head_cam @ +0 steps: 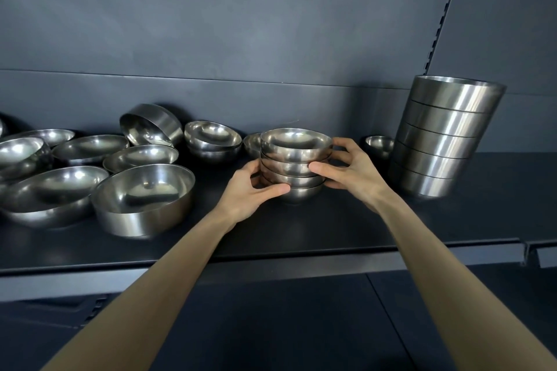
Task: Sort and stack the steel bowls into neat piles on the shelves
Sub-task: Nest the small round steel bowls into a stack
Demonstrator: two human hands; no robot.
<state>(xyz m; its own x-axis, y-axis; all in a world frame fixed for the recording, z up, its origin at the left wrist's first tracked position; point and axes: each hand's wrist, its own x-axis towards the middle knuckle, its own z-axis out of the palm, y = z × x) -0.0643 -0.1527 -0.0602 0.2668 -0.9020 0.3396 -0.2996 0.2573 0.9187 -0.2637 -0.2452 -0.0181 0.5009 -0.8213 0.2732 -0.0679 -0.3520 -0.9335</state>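
Note:
A short pile of small round steel bowls (294,159) stands upright on the dark shelf (331,220), near its middle. My left hand (253,190) grips the pile low on its left side, thumb curled across the front of the bottom bowl. My right hand (346,169) grips its right side, thumb on the second bowl and fingers behind. A tall pile of straight-sided steel bowls (443,135) stands to the right. One small bowl (378,144) sits between the two piles at the back.
Several loose steel bowls of mixed sizes lie scattered over the left half of the shelf, the nearest a wide straight-sided bowl (144,199). One bowl (153,125) leans on its side at the back. A slotted upright (446,9) rises behind the tall pile.

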